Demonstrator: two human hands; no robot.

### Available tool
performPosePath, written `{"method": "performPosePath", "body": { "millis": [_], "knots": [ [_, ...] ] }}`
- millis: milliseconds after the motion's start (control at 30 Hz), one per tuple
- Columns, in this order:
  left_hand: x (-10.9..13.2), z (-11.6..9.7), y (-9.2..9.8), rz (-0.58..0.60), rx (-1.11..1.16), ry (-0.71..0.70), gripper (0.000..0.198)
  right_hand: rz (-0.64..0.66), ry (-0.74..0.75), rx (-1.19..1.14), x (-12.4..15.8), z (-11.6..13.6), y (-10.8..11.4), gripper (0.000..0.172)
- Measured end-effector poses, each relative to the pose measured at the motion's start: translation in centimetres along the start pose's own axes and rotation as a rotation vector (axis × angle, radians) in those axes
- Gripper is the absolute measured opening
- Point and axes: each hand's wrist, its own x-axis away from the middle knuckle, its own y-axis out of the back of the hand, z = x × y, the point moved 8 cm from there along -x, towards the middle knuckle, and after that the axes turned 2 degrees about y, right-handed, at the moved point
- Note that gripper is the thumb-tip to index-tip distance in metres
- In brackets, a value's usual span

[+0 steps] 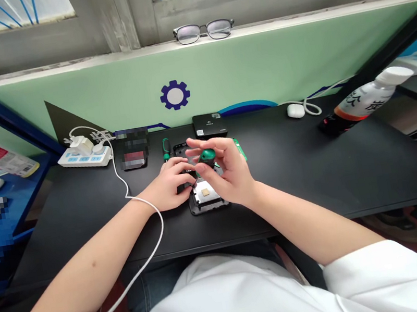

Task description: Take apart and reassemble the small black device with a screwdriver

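My right hand (230,171) is closed around a screwdriver (207,155) with a green and black handle, seen from its butt end. Below it lies an opened black device casing (211,208) with a silvery metal part and a small tan square inside. My left hand (175,182) presses at the casing's left side, fingers bent over its edge; a small dark piece shows by the fingertips, too small to name. The screwdriver's tip is hidden behind my right hand. Behind the hands, a green circuit board (240,149) is partly covered.
A second green-handled screwdriver (166,148) lies left of the casing. Behind stands a black box (209,125). A power strip (85,157) sends a white cable (162,221) across my left forearm. A bottle (366,102) and an earphone case (296,110) are on the right.
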Motion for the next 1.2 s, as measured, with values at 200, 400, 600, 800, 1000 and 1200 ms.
{"method": "performPosePath", "body": {
  "millis": [200, 400, 600, 800, 1000, 1200],
  "knots": [
    [-0.1, 0.2, -0.5, 0.018, -0.036, 0.061, 0.013, -0.027, 0.075, 0.157, -0.5, 0.6, 0.8, 0.037],
    [0.0, 1.1, 0.8, -0.051, -0.092, 0.135, 0.010, -0.209, 0.148, 0.172, 0.1, 0.8, 2.2, 0.044],
    [0.6, 4.9, 2.4, -0.176, -0.241, 0.418, 0.008, -0.230, 0.191, 0.229, 0.0, 1.4, 2.4, 0.045],
    [1.0, 6.3, 2.7, -0.254, -0.275, 0.540, 0.015, -0.103, 0.237, 0.266, 0.1, 1.8, 1.1, 0.045],
    [1.0, 5.4, 2.8, -0.225, -0.217, 0.422, 0.032, -0.092, 0.205, 0.210, 0.4, 1.4, 0.8, 0.046],
    [0.5, 0.7, 1.2, 0.035, -0.084, 0.067, 0.044, -0.085, 0.267, 0.209, 0.2, 2.2, 0.7, 0.042]
  ]
}}
